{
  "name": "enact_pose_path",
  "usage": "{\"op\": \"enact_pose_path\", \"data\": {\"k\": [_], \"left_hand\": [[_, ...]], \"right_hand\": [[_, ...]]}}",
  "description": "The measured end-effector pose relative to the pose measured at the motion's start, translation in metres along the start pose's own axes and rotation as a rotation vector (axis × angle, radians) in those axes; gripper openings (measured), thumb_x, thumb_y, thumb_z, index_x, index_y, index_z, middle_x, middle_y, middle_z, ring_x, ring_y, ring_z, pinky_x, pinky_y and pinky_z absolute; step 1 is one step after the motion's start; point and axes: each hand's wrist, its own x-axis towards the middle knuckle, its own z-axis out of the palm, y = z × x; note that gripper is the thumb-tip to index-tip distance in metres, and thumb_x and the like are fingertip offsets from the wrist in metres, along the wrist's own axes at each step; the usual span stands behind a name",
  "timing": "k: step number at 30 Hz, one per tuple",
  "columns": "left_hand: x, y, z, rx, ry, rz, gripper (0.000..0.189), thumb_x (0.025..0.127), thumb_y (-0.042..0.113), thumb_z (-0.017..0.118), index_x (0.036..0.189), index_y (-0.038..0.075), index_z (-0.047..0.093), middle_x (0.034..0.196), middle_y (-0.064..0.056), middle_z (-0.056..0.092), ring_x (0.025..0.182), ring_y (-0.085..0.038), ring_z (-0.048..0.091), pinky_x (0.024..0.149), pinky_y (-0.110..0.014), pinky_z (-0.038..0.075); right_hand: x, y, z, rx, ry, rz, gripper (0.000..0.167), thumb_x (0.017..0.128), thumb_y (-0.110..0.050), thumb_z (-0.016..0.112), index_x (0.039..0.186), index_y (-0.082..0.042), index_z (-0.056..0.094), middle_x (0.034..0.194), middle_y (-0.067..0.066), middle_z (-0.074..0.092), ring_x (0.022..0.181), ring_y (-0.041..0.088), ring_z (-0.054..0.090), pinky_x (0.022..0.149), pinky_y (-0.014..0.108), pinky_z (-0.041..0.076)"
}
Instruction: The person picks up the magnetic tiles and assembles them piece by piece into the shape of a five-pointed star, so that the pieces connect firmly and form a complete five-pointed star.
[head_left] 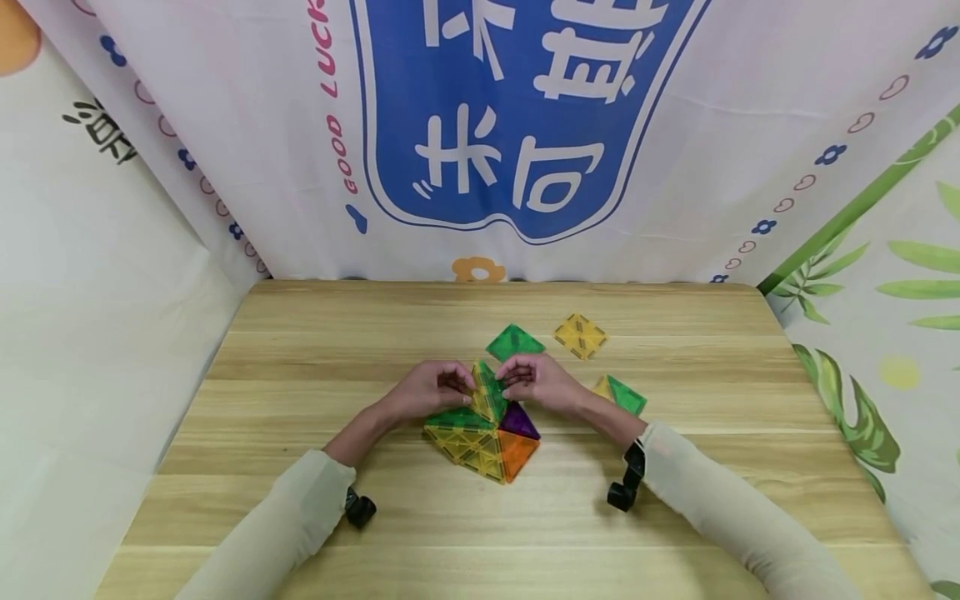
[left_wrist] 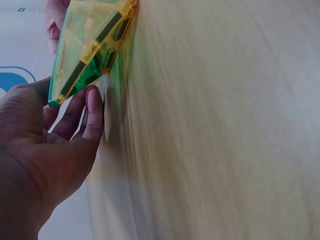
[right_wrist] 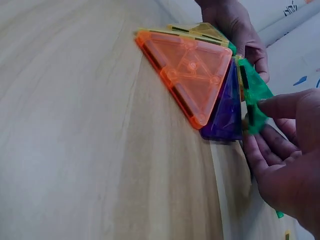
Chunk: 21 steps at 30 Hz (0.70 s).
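A cluster of translucent triangular magnetic tiles stands in the middle of the table. My left hand (head_left: 429, 390), fingers curled, pinches the edge of an upper yellow triangular magnetic tile (head_left: 482, 398); its thumb tip is hidden behind the cluster in the left wrist view. My right hand (head_left: 542, 383) pinches a green triangular magnetic tile (right_wrist: 255, 92) between thumb and fingers, beside that yellow one. Below them are an orange tile (right_wrist: 187, 75), a purple tile (right_wrist: 225, 112), another green tile (head_left: 453, 418) and several yellow tiles (head_left: 468, 447).
Behind the right hand lie a loose green tile (head_left: 515, 342) and a yellow square piece (head_left: 581, 336). A yellow-and-green piece (head_left: 627, 395) rests by the right forearm. Printed cloth (head_left: 285, 167) hangs at the wooden table's (head_left: 337, 317) back edge.
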Motion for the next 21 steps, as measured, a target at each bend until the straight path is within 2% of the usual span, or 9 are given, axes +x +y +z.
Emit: {"op": "enact_pose_path", "data": {"k": [3, 7, 12, 14, 16, 19, 21], "left_hand": [[0.0, 0.001, 0.0, 0.073, -0.025, 0.032, 0.014, 0.096, -0.001, 0.075, 0.109, 0.002, 0.072, 0.108, -0.011, 0.073, 0.102, -0.023, 0.07, 0.088, -0.028, 0.06], [-0.001, 0.005, -0.004, 0.135, -0.045, 0.07, 0.011, 0.097, 0.0, 0.074, 0.108, 0.002, 0.073, 0.106, -0.01, 0.074, 0.099, -0.022, 0.071, 0.086, -0.028, 0.06], [0.001, 0.015, -0.013, 0.189, 0.025, 0.123, 0.008, 0.101, 0.001, 0.07, 0.109, 0.001, 0.073, 0.108, -0.012, 0.074, 0.101, -0.025, 0.071, 0.089, -0.03, 0.061], [0.004, 0.02, -0.015, 0.196, 0.044, 0.141, 0.011, 0.102, 0.003, 0.068, 0.113, 0.0, 0.072, 0.113, -0.013, 0.073, 0.106, -0.027, 0.071, 0.093, -0.034, 0.061], [0.008, 0.024, -0.015, 0.235, 0.035, 0.159, 0.015, 0.103, 0.005, 0.068, 0.117, 0.0, 0.071, 0.118, -0.013, 0.071, 0.112, -0.029, 0.069, 0.097, -0.038, 0.06], [0.015, 0.03, -0.014, 0.326, -0.028, 0.181, 0.02, 0.103, 0.008, 0.069, 0.122, 0.002, 0.069, 0.125, -0.012, 0.069, 0.118, -0.029, 0.067, 0.102, -0.043, 0.057], [0.019, 0.032, -0.012, 0.401, -0.078, 0.198, 0.022, 0.104, 0.011, 0.07, 0.125, 0.003, 0.069, 0.128, -0.012, 0.069, 0.12, -0.028, 0.065, 0.103, -0.045, 0.056]], "right_hand": [[-0.001, 0.001, 0.0, -0.107, -0.003, -0.039, 0.026, 0.094, 0.005, 0.073, 0.12, 0.003, 0.069, 0.117, 0.016, 0.07, 0.109, 0.026, 0.068, 0.094, 0.033, 0.059], [-0.006, -0.002, 0.002, -0.185, 0.024, -0.08, 0.024, 0.095, 0.001, 0.074, 0.119, 0.0, 0.07, 0.117, 0.014, 0.071, 0.108, 0.025, 0.069, 0.094, 0.032, 0.059], [-0.027, -0.016, 0.009, -0.316, 0.114, -0.136, 0.024, 0.095, -0.008, 0.08, 0.117, -0.002, 0.072, 0.114, 0.01, 0.074, 0.102, 0.025, 0.072, 0.088, 0.032, 0.062], [-0.039, -0.021, 0.016, -0.41, 0.132, -0.152, 0.032, 0.092, -0.018, 0.084, 0.118, -0.003, 0.072, 0.112, 0.009, 0.074, 0.1, 0.025, 0.071, 0.086, 0.033, 0.062], [-0.05, -0.023, 0.025, -0.536, 0.15, -0.159, 0.044, 0.088, -0.033, 0.088, 0.119, -0.004, 0.072, 0.109, 0.006, 0.072, 0.096, 0.021, 0.069, 0.082, 0.033, 0.061], [-0.063, -0.021, 0.04, -0.738, 0.186, -0.152, 0.063, 0.081, -0.053, 0.09, 0.12, -0.008, 0.071, 0.108, 0.002, 0.069, 0.092, 0.015, 0.065, 0.078, 0.031, 0.058], [-0.068, -0.018, 0.048, -0.828, 0.211, -0.136, 0.069, 0.077, -0.061, 0.089, 0.12, -0.01, 0.07, 0.107, -0.001, 0.065, 0.09, 0.012, 0.061, 0.075, 0.03, 0.056]]}}
